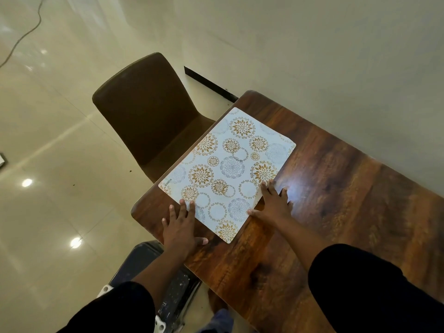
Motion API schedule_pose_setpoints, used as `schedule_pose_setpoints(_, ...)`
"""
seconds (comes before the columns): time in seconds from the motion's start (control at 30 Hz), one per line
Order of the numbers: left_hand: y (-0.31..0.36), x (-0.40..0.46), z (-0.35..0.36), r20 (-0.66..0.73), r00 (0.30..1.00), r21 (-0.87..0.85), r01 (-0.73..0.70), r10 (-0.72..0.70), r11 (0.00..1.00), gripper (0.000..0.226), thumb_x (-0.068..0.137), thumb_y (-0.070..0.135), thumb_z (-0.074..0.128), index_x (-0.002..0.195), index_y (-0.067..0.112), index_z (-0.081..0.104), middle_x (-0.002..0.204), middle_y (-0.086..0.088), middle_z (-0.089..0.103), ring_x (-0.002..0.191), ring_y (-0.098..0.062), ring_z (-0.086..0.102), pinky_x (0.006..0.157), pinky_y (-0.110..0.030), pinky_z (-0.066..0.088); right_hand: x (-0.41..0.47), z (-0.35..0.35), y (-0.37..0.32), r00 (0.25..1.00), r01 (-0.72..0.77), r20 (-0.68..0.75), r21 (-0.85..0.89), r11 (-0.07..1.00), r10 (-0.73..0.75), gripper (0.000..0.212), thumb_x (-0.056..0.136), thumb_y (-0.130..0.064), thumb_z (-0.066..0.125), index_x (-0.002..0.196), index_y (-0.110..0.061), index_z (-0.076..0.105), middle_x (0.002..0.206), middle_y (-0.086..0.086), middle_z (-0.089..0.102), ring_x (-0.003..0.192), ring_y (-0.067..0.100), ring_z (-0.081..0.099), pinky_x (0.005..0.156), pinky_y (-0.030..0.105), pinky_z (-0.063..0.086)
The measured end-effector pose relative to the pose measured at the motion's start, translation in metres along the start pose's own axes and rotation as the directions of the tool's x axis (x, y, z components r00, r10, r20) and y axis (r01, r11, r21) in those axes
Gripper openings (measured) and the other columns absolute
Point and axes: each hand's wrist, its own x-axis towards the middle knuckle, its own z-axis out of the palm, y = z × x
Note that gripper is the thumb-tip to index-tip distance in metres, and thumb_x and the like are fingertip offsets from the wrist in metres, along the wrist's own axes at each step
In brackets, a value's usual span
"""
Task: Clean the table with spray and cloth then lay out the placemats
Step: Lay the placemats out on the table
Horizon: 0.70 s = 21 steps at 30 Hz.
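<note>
The rectangular white placemat (228,174), printed with gold and grey floral circles, is laid flat on the dark, glossy wood-grain table (336,188), at the table's end nearest the brown moulded chair (149,111). The left hand (180,227) is held flat with straight, spread fingers; its fingertips are pressed on the placemat's near edge, and nothing is gripped. The right hand (274,203) is likewise held flat and spread, with its fingers resting at the placemat's right-hand edge, partly on the mat and partly on the table. The step in hand is judged to be the squaring of the placemat in front of the chair. For a good result, light downward pressure is applied with flat fingers and the mat is slid, not lifted, until its long edge runs parallel to the table edge beside the chair. The mat appears thin, stiff and smooth with rounded corners, so easy sliding over the polished surface is expected. No spray or cloth is visible near the placemat.
</note>
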Motion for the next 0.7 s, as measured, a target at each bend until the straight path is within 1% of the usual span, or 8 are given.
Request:
schedule_pose_setpoints(0.23, 0.000, 0.001, 0.001, 0.004, 1.000, 0.003, 0.008, -0.008, 1.000, 0.124, 0.091, 0.069, 0.069, 0.169, 0.026, -0.018, 0.174, -0.007, -0.029, 0.160, -0.040, -0.025, 0.131, -0.065, -0.001, -0.001, -0.001, -0.001, 1.000, -0.002, 0.005, -0.017, 1.000, 0.002, 0.116, 0.078, -0.076, 0.066, 0.162, -0.036, -0.004, 0.170, -0.007, -0.012, 0.153, 0.044, -0.014, 0.116, 0.072, 0.013)
schedule_pose_setpoints(0.33, 0.002, 0.001, -0.001, 0.013, 1.000, 0.024, 0.010, -0.010, 1.000, 0.125, 0.090, 0.070, 0.069, 0.169, 0.025, -0.017, 0.174, -0.007, -0.028, 0.161, -0.041, -0.023, 0.131, -0.065, 0.001, -0.002, -0.004, 0.000, 1.000, 0.005, 0.013, -0.039, 0.999, -0.005, 0.116, 0.077, -0.077, 0.066, 0.162, -0.037, -0.002, 0.170, -0.006, -0.010, 0.154, 0.043, -0.010, 0.115, 0.070, 0.016)
schedule_pose_setpoints(0.4, 0.003, 0.002, -0.004, 0.012, 1.000, 0.040, 0.019, -0.020, 0.999, 0.127, 0.088, 0.069, 0.072, 0.170, 0.024, -0.014, 0.176, -0.009, -0.024, 0.162, -0.043, -0.018, 0.131, -0.064, 0.005, -0.002, -0.015, 0.001, 0.999, 0.018, 0.043, -0.067, 0.998, -0.016, 0.114, 0.077, -0.079, 0.064, 0.162, -0.037, 0.000, 0.170, -0.006, -0.008, 0.154, 0.042, -0.006, 0.115, 0.068, 0.021)
schedule_pose_setpoints(0.47, 0.006, 0.003, -0.009, 0.007, 1.000, 0.053, 0.023, -0.024, 0.998, 0.130, 0.084, 0.069, 0.077, 0.171, 0.023, -0.008, 0.179, -0.011, -0.015, 0.164, -0.045, -0.008, 0.131, -0.062, 0.014, 0.000, -0.026, 0.005, 0.996, 0.029, 0.085, -0.066, 0.997, -0.024, 0.109, 0.079, -0.079, 0.062, 0.162, -0.038, 0.005, 0.171, -0.006, -0.005, 0.154, 0.042, -0.001, 0.116, 0.065, 0.024)
schedule_pose_setpoints(0.53, 0.010, 0.006, -0.017, 0.004, 1.000, 0.106, 0.030, -0.030, 0.994, 0.131, 0.079, 0.070, 0.081, 0.171, 0.022, 0.000, 0.180, -0.014, -0.004, 0.164, -0.047, 0.006, 0.131, -0.062, 0.020, 0.000, -0.035, 0.005, 0.994, 0.036, 0.110, -0.068, 0.997, -0.029, 0.101, 0.082, -0.079, 0.058, 0.162, -0.037, 0.013, 0.171, -0.003, 0.004, 0.154, 0.041, 0.009, 0.117, 0.063, 0.027)
schedule_pose_setpoints(0.57, 0.013, 0.008, -0.023, 0.015, 0.999, 0.143, 0.034, -0.036, 0.989, 0.130, 0.078, 0.070, 0.082, 0.170, 0.022, 0.005, 0.179, -0.015, 0.003, 0.163, -0.047, 0.013, 0.130, -0.063, 0.022, -0.002, -0.039, 0.006, 0.994, 0.030, 0.103, -0.066, 0.997, -0.023, 0.097, 0.083, -0.079, 0.057, 0.161, -0.035, 0.018, 0.171, -0.002, 0.009, 0.153, 0.040, 0.017, 0.116, 0.061, 0.030)
schedule_pose_setpoints(0.63, 0.020, 0.010, -0.035, 0.036, 0.998, 0.219, 0.042, -0.051, 0.975, 0.123, 0.076, 0.072, 0.082, 0.167, 0.023, 0.016, 0.175, -0.016, 0.021, 0.159, -0.046, 0.024, 0.125, -0.067, 0.028, -0.009, -0.044, 0.005, 0.997, 0.013, 0.072, -0.045, 0.999, -0.010, 0.092, 0.084, -0.077, 0.055, 0.159, -0.033, 0.027, 0.169, 0.000, 0.018, 0.146, 0.037, 0.035, 0.112, 0.057, 0.038)
schedule_pose_setpoints(0.7, 0.028, 0.013, -0.047, 0.068, 0.994, 0.268, 0.059, -0.081, 0.962, 0.110, 0.079, 0.068, 0.080, 0.164, 0.022, 0.025, 0.167, -0.015, 0.034, 0.155, -0.047, 0.029, 0.121, -0.071, 0.030, -0.017, -0.045, 0.006, 1.000, 0.004, 0.029, 0.006, 1.000, -0.004, 0.084, 0.086, -0.074, 0.053, 0.156, -0.033, 0.032, 0.167, 0.000, 0.026, 0.135, 0.035, 0.050, 0.107, 0.054, 0.044)
